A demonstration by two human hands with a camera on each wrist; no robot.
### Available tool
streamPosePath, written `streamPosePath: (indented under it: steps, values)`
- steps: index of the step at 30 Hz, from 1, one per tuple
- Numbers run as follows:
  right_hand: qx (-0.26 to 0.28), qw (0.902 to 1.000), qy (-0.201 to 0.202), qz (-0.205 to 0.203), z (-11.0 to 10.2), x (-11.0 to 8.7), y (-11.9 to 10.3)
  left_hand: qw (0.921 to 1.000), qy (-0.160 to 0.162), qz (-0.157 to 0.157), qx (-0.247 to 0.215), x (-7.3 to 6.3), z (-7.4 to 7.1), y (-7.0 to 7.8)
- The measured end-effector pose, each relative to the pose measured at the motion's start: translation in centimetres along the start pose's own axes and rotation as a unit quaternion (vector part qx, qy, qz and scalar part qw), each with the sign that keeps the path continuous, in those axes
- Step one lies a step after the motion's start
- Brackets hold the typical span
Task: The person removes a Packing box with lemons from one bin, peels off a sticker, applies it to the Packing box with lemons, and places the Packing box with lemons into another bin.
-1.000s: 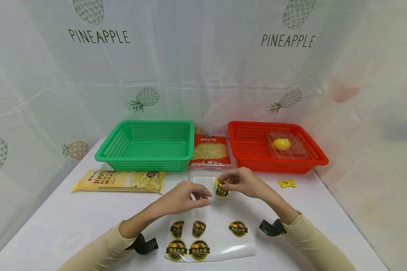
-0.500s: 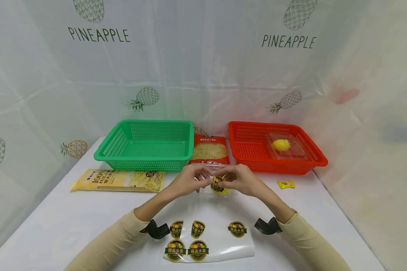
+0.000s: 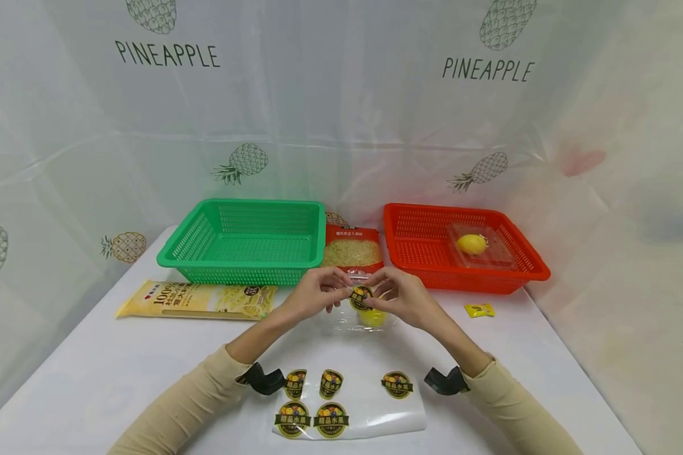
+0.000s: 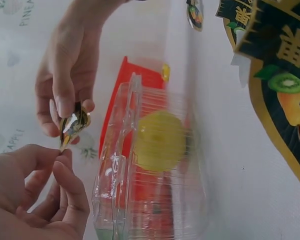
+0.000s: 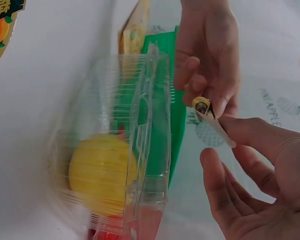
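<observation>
Both hands hold one round black-and-gold fruit sticker [image 3: 361, 297] in the air. My left hand [image 3: 317, 292] pinches its left edge between thumb and forefinger. The right hand [image 3: 403, 296] grips the opposite edge; in the left wrist view the sticker [image 4: 74, 125] looks curled between the two hands. Close below and toward me stands a clear plastic clamshell box [image 3: 344, 325] with a yellow lemon [image 3: 374, 318] inside, its ribbed wall seen from the side in the right wrist view. Nearer me lies a glossy white sticker sheet [image 3: 384, 417] bearing several similar stickers.
A green basket [image 3: 245, 276] stands back left, with a yellow pasta bag [image 3: 196, 302] before it. Behind the hands is a red pasta packet [image 3: 351, 249]. The red basket [image 3: 449, 276], back right, holds another boxed lemon [image 3: 472, 244]. A small yellow wrapped packet [image 3: 479, 309] lies right.
The left hand has moved up and right to take the sticker's other edge. Both hands have lifted slightly away, tilting the sticker, and the boxed lemon below shows more.
</observation>
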State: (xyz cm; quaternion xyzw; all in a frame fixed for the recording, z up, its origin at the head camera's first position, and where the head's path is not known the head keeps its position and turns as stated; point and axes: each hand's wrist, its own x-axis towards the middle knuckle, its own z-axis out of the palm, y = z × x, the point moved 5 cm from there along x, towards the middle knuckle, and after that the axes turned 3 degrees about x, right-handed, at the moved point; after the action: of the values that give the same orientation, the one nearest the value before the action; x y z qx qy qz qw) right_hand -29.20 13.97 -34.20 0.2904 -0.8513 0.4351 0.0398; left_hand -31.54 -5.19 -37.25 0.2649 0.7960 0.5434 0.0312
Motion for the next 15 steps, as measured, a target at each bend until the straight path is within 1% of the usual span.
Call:
streamPosePath:
  steps: [4, 7, 9, 11, 15]
  values:
    - [-0.020, 0.9992, 0.033, -0.006, -0.18, -0.04, 0.25, 0.9993, 0.010, -0.013, -0.033, -0.02, -0.27, -0.17]
    - [-0.032, 0.9982, 0.048, -0.018, -0.27, 0.00, 0.45, 0.9973, 0.015, -0.036, -0.062, -0.03, -0.42, -0.46]
    - [-0.037, 0.9975, 0.052, -0.031, -0.31, 0.05, 0.55, 0.9953, 0.018, -0.053, -0.079, -0.01, -0.50, -0.66]
    - [-0.036, 0.9972, 0.051, -0.041, -0.34, 0.09, 0.67, 0.9941, 0.021, -0.064, -0.086, 0.03, -0.55, -0.79]
    - [-0.031, 0.9972, 0.048, -0.049, -0.43, 0.13, 0.81, 0.9933, 0.025, -0.070, -0.088, 0.13, -0.60, -0.87]
